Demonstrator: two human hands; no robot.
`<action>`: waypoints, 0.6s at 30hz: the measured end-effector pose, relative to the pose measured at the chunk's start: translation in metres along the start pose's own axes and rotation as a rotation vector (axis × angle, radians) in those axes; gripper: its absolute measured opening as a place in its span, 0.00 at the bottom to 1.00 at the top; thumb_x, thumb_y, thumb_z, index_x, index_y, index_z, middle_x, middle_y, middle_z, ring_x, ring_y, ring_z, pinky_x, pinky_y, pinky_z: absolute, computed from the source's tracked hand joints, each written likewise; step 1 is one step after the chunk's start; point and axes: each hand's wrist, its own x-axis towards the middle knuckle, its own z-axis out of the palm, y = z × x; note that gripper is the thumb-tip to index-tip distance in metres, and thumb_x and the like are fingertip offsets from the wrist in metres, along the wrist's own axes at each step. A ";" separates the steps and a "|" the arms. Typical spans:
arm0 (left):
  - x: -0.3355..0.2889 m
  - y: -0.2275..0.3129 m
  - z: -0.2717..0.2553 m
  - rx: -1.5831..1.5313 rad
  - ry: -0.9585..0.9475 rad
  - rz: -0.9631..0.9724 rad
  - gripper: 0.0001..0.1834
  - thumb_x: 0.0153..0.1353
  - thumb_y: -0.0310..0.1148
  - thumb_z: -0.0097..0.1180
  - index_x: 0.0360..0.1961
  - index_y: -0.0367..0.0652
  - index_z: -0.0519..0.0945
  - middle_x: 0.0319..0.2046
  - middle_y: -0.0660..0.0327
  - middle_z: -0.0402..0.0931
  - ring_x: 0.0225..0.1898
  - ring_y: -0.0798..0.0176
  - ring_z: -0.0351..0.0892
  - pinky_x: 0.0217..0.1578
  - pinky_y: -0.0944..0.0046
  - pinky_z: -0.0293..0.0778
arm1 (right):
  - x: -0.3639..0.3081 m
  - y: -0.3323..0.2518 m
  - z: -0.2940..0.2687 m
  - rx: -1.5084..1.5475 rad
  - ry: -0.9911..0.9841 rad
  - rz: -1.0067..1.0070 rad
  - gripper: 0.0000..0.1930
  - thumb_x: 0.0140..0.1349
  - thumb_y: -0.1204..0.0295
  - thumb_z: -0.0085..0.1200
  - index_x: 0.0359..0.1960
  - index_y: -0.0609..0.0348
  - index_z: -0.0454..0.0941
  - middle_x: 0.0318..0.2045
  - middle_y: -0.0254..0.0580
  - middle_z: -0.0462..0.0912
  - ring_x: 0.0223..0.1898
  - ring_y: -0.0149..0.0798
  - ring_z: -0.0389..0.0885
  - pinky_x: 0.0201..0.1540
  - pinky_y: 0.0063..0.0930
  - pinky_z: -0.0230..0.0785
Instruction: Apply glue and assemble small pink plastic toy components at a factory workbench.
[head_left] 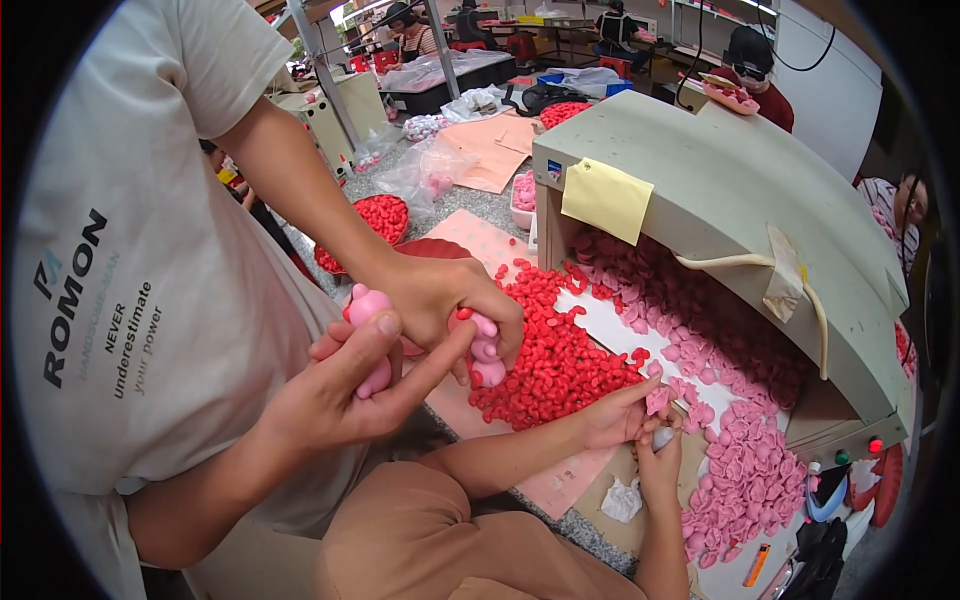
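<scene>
My left hand [612, 418] is closed, its fingertips pinching a small pink moulded plastic piece [657, 400]. Right beside it, my right hand [660, 462] curls round a small object with a rounded grey-white end [662, 437]; the fingers hide the rest of it. Both hands are close together at the edge of a heap of pink plastic pieces [745, 480]. At my left a person in a white T-shirt holds a pink animal-shaped figure [370, 305] in one hand and another pink figure with red parts [485, 350] in the other.
A heap of small red pieces [560, 350] lies beyond my left forearm. The grey arched machine housing [690, 160] stands at the right, with pink pieces beneath it. Crumpled white tissue [622, 500] and an orange lighter-like stick [757, 565] lie nearby. Other people sit farther back.
</scene>
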 end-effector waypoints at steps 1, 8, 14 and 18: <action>0.001 -0.001 -0.001 -0.014 -0.001 -0.003 0.20 0.67 0.52 0.37 0.41 0.47 0.70 0.30 0.67 0.72 0.25 0.73 0.69 0.25 0.70 0.69 | 0.000 0.000 0.000 0.008 -0.003 0.006 0.21 0.56 0.86 0.46 0.51 0.61 0.60 0.31 0.33 0.71 0.31 0.24 0.69 0.37 0.16 0.66; 0.000 -0.001 -0.003 -0.021 -0.004 -0.011 0.21 0.67 0.52 0.36 0.42 0.47 0.70 0.30 0.67 0.72 0.25 0.73 0.69 0.26 0.69 0.69 | -0.001 0.002 0.000 0.047 -0.009 0.012 0.20 0.55 0.87 0.45 0.51 0.61 0.60 0.30 0.32 0.70 0.30 0.24 0.69 0.36 0.16 0.65; 0.000 -0.001 0.000 -0.033 -0.018 -0.014 0.21 0.66 0.52 0.37 0.43 0.45 0.70 0.29 0.67 0.71 0.25 0.72 0.70 0.25 0.69 0.70 | -0.001 0.006 -0.003 0.005 -0.026 0.016 0.20 0.55 0.86 0.44 0.50 0.61 0.60 0.30 0.31 0.69 0.30 0.23 0.68 0.35 0.14 0.63; 0.003 -0.002 -0.006 -0.035 -0.020 -0.015 0.21 0.67 0.52 0.37 0.43 0.45 0.70 0.29 0.67 0.71 0.25 0.72 0.70 0.25 0.68 0.70 | 0.003 0.009 -0.003 -0.019 -0.003 -0.001 0.20 0.55 0.86 0.44 0.50 0.61 0.60 0.29 0.31 0.69 0.29 0.23 0.67 0.35 0.14 0.63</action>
